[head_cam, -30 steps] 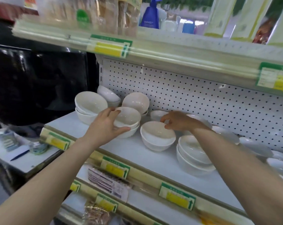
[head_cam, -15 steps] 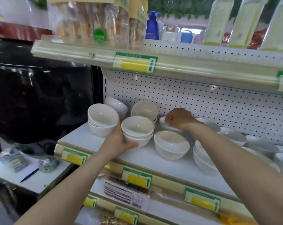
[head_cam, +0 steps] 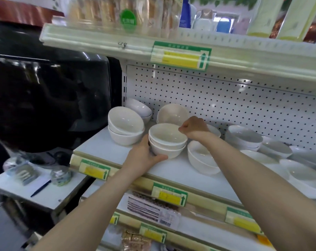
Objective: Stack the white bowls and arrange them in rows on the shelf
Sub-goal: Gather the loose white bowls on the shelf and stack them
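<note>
Now the stack of white bowls [head_cam: 168, 142] sits on the shelf [head_cam: 103, 147] between both hands. The left hand [head_cam: 144, 157] cups its near side, and the right hand [head_cam: 195, 127] pinches its top rim. Another stack [head_cam: 125, 127] crowds its left, and a single bowl [head_cam: 200, 156] its right.

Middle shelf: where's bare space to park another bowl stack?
Bare: the front-left corner of the shelf, ahead of the left stack; also the front strip between the shelf lip and the single bowl. Crowded: the back row by the pegboard and the right end, where loose bowls crowd together. The left hand grips the middle stack.
</note>
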The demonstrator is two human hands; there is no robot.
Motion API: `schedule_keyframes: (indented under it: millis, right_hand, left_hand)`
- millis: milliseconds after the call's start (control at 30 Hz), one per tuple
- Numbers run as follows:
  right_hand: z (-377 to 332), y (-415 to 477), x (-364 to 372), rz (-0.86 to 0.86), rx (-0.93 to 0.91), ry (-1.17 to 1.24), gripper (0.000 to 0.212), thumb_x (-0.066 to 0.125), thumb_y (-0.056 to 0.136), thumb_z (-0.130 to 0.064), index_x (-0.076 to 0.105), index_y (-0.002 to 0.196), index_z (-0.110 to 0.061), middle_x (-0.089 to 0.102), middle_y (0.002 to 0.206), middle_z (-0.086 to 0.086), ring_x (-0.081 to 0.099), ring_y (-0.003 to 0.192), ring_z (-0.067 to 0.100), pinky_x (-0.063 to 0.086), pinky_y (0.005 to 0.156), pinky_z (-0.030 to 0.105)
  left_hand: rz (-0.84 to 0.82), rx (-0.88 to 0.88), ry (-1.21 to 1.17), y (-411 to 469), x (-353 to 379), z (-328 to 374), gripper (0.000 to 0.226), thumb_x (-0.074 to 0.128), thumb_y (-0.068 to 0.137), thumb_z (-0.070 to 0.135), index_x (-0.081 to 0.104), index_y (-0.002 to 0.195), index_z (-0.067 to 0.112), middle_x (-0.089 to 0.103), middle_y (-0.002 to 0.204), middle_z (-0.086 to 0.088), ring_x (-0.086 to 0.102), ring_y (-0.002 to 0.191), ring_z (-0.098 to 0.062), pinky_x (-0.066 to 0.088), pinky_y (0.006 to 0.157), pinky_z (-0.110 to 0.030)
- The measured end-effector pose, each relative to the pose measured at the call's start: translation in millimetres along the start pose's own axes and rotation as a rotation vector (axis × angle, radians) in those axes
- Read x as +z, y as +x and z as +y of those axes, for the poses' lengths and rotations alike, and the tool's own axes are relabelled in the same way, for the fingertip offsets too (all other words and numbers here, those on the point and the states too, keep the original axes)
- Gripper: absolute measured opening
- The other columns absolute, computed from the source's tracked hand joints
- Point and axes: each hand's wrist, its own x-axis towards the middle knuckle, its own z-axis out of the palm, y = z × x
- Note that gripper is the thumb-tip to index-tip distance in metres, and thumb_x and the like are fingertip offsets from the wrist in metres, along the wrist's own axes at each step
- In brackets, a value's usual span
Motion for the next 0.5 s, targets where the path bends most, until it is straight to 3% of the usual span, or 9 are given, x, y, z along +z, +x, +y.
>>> schedule_keyframes:
  millis: [67, 167, 300, 400, 500]
  right_hand:
    - [0, -1, -3, -0.01, 0.018, 0.061, 0.033, 0.059, 0.08, -0.016, 0.042, 0.052, -0.02, 0.043, 0.055, 0.0, 0.045, 0.057, 0.021, 0.039, 0.059, 0.028]
    - [4, -3, -4, -0.014, 0.046, 0.159, 0.024, 0.062, 0.079, -0.019, 0.048, 0.06, -0.017, 0.052, 0.064, 0.003, 0.053, 0.067, 0.025, 0.045, 0.066, 0.031]
    - [13, -4, 0, -0.025, 0.015, 0.237, 0.02, 0.067, 0.08, -0.025, 0.061, 0.07, -0.008, 0.063, 0.072, 0.008, 0.062, 0.074, 0.026, 0.048, 0.069, 0.032]
    - [19, -2, -6, -0.083, -0.058, 0.196, 0.038, 0.067, 0.083, -0.038, 0.071, 0.084, 0.0, 0.074, 0.08, 0.01, 0.069, 0.079, 0.025, 0.053, 0.077, 0.034]
    - [21, 11, -25, 0.002, -0.087, 0.127, 0.042, 0.061, 0.085, -0.047, 0.077, 0.071, -0.011, 0.074, 0.069, 0.0, 0.066, 0.07, 0.017, 0.054, 0.079, 0.031]
  left_hand:
    - [-0.007, 0.008, -0.009, 1, 1, -1, 0.081, 0.08, 0.07, 0.05, 0.041, 0.136, 0.025, 0.061, 0.129, 0.005, 0.059, 0.115, -0.021, 0.051, 0.091, -0.042]
    - [-0.009, 0.013, -0.009, 1, 2, -1, 0.077, 0.081, 0.071, 0.049, 0.041, 0.133, 0.024, 0.061, 0.128, 0.004, 0.059, 0.114, -0.021, 0.051, 0.091, -0.042]
    - [-0.014, 0.015, 0.018, 1, 3, -1, 0.086, 0.08, 0.071, 0.051, 0.035, 0.14, 0.025, 0.056, 0.134, 0.004, 0.056, 0.121, -0.02, 0.049, 0.094, -0.039]
    - [0.0, 0.062, -0.07, 0, 2, 2, 0.098, 0.078, 0.067, 0.06, 0.029, 0.146, 0.029, 0.045, 0.144, 0.009, 0.045, 0.131, -0.011, 0.044, 0.105, -0.037]
    - [0.052, 0.099, -0.005, 5, -4, 6, 0.096, 0.067, 0.078, 0.062, 0.023, 0.151, 0.019, 0.033, 0.153, 0.002, 0.031, 0.14, -0.013, 0.03, 0.114, -0.031]
